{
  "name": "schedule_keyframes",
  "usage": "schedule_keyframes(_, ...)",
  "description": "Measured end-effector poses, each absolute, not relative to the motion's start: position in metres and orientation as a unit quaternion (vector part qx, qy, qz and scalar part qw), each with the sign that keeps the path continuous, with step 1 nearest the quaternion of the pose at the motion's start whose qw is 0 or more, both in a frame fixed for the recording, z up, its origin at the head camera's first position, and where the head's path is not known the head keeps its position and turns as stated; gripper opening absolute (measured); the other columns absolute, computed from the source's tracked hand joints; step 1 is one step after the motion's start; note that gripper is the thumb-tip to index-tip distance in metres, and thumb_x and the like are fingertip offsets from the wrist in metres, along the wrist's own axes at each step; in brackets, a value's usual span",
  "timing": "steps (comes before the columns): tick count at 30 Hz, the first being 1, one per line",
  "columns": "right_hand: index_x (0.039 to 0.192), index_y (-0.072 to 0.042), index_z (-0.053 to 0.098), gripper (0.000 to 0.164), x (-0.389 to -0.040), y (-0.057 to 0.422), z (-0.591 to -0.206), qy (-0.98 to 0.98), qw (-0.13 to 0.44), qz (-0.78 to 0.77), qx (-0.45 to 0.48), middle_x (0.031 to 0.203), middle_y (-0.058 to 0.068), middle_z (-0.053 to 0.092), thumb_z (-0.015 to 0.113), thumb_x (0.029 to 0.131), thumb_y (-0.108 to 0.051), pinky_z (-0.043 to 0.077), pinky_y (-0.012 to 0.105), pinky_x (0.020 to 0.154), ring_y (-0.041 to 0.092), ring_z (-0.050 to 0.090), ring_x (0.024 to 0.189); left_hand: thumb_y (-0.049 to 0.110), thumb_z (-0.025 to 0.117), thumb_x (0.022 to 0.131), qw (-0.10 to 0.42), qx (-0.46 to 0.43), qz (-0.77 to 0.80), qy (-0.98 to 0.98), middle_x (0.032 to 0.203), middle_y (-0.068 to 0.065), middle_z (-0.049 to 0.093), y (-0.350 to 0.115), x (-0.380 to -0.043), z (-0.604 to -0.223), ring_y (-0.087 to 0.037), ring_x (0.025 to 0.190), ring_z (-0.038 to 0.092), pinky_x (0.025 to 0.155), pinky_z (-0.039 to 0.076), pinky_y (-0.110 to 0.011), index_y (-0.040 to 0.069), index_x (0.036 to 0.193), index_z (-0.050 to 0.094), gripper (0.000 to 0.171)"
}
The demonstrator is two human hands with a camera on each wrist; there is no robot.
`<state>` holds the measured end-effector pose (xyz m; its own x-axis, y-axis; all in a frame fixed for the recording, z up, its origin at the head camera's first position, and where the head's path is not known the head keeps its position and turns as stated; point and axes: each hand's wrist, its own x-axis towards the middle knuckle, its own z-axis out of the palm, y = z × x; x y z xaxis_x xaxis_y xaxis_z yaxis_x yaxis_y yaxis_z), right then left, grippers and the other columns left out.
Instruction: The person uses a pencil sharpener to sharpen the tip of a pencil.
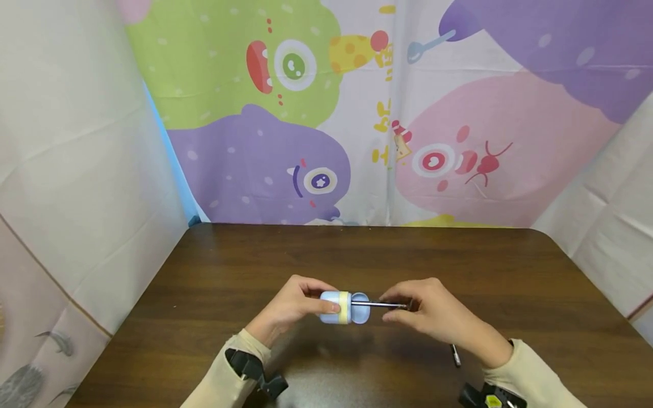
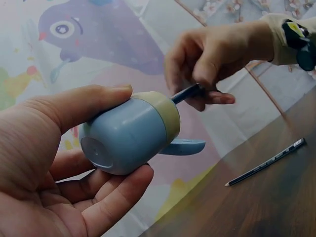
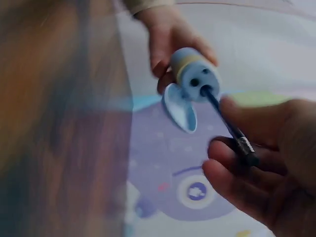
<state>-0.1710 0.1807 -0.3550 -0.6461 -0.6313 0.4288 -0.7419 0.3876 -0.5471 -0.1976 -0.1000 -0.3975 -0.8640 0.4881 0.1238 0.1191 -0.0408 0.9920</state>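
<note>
Left hand (image 1: pixel 291 303) grips blue sharpener (image 2: pixel 131 131) above table (image 1: pixel 306 255); right hand (image 1: pixel 433 310) curls loosely round pencil (image 1: pixel 377 304), front end inserted; any sideways tilt could break it off inside

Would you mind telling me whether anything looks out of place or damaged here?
The cylindrical blue-and-yellow plastic sharpener looks undamaged, but the white cloth backdrop with cartoon creatures behind the dark brown table seems hung sideways: its faces and lettering are turned a quarter round.
</note>
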Motion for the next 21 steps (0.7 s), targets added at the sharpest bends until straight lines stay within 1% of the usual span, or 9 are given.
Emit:
schedule_keyframes(2, 0.094, -0.007, 0.074, 0.010, -0.170, 0.180, -0.357, -0.815, 0.174, 0.305, 0.461, 0.081, -0.004, 0.071, 0.077, 0.088, -0.014, 0.049, 0.018, 0.056, 0.002, 0.060, 0.067, 0.000, 0.078, 0.077, 0.134, 0.220, 0.687, 0.680, 0.078, -0.001, 0.070, -0.100, -0.197, -0.397, -0.008, 0.067, 0.062, 0.058, 0.052, -0.021, -0.023, 0.103, 0.064, 0.037)
schedule_keyframes(4, 0.093, -0.004, 0.072, 0.016, -0.171, 0.179, -0.360, -0.792, 0.244, 0.252, 0.499, 0.080, -0.002, 0.069, 0.066, 0.097, -0.019, 0.048, 0.017, 0.056, 0.003, 0.061, 0.066, -0.001, 0.078, 0.077, 0.133, 0.217, 0.686, 0.681, 0.077, 0.000, 0.069, -0.099, -0.196, -0.396, -0.008, 0.067, 0.062, 0.058, 0.052, -0.021, -0.023, 0.103, 0.064, 0.037)
schedule_keyframes(6, 0.092, -0.003, 0.070, 0.031, -0.173, 0.178, -0.364, -0.774, 0.282, 0.215, 0.524, 0.077, -0.002, 0.066, 0.051, 0.104, -0.024, 0.047, 0.017, 0.054, 0.005, 0.060, 0.063, -0.001, 0.077, 0.077, 0.132, 0.215, 0.686, 0.682, 0.077, 0.000, 0.069, -0.098, -0.195, -0.396, -0.008, 0.067, 0.061, 0.058, 0.052, -0.021, -0.023, 0.103, 0.063, 0.036)
schedule_keyframes(7, 0.091, -0.003, 0.070, 0.033, -0.174, 0.178, -0.364, -0.771, 0.283, 0.208, 0.532, 0.076, -0.002, 0.065, 0.048, 0.105, -0.024, 0.047, 0.017, 0.054, 0.004, 0.058, 0.062, -0.002, 0.077, 0.077, 0.131, 0.214, 0.687, 0.682, 0.077, 0.001, 0.069, -0.098, -0.195, -0.397, -0.008, 0.066, 0.061, 0.058, 0.052, -0.021, -0.023, 0.102, 0.063, 0.036)
schedule_keyframes(8, 0.089, -0.002, 0.069, 0.028, -0.174, 0.177, -0.365, -0.771, 0.272, 0.210, 0.536, 0.075, -0.002, 0.065, 0.053, 0.104, -0.019, 0.046, 0.017, 0.053, 0.004, 0.057, 0.061, -0.003, 0.077, 0.077, 0.130, 0.213, 0.687, 0.682, 0.077, 0.001, 0.069, -0.097, -0.195, -0.397, -0.008, 0.066, 0.061, 0.058, 0.052, -0.021, -0.023, 0.102, 0.063, 0.036)
schedule_keyframes(11, 0.083, -0.005, 0.071, 0.010, -0.175, 0.176, -0.363, -0.797, 0.182, 0.257, 0.515, 0.073, -0.003, 0.067, 0.068, 0.093, -0.005, 0.043, 0.015, 0.050, -0.002, 0.052, 0.059, -0.005, 0.076, 0.076, 0.129, 0.214, 0.688, 0.681, 0.076, 0.002, 0.069, -0.097, -0.196, -0.399, -0.007, 0.066, 0.060, 0.058, 0.051, -0.020, -0.024, 0.101, 0.063, 0.034)
schedule_keyframes(13, 0.081, -0.006, 0.072, 0.011, -0.174, 0.175, -0.359, -0.819, 0.073, 0.323, 0.468, 0.067, -0.004, 0.066, 0.074, 0.084, 0.004, 0.043, 0.017, 0.046, -0.003, 0.050, 0.054, -0.006, 0.076, 0.076, 0.131, 0.216, 0.690, 0.679, 0.076, 0.001, 0.069, -0.097, -0.196, -0.401, -0.007, 0.066, 0.061, 0.058, 0.051, -0.020, -0.024, 0.101, 0.063, 0.034)
schedule_keyframes(17, 0.080, -0.001, 0.073, 0.007, -0.180, 0.176, -0.352, -0.811, -0.139, 0.459, 0.335, 0.056, -0.002, 0.059, 0.071, 0.086, 0.002, 0.043, 0.023, 0.038, 0.002, 0.049, 0.043, -0.005, 0.076, 0.076, 0.135, 0.223, 0.691, 0.674, 0.077, 0.000, 0.070, -0.097, -0.197, -0.403, -0.008, 0.067, 0.061, 0.059, 0.051, -0.020, -0.024, 0.102, 0.063, 0.035)
schedule_keyframes(21, 0.082, 0.013, 0.067, 0.012, -0.193, 0.181, -0.353, -0.727, -0.284, 0.563, 0.271, 0.055, 0.001, 0.058, 0.065, 0.086, 0.002, 0.039, 0.019, 0.036, 0.004, 0.047, 0.040, -0.005, 0.077, 0.076, 0.132, 0.230, 0.693, 0.671, 0.079, 0.000, 0.070, -0.097, -0.197, -0.402, -0.009, 0.068, 0.061, 0.060, 0.051, -0.021, -0.024, 0.102, 0.063, 0.036)
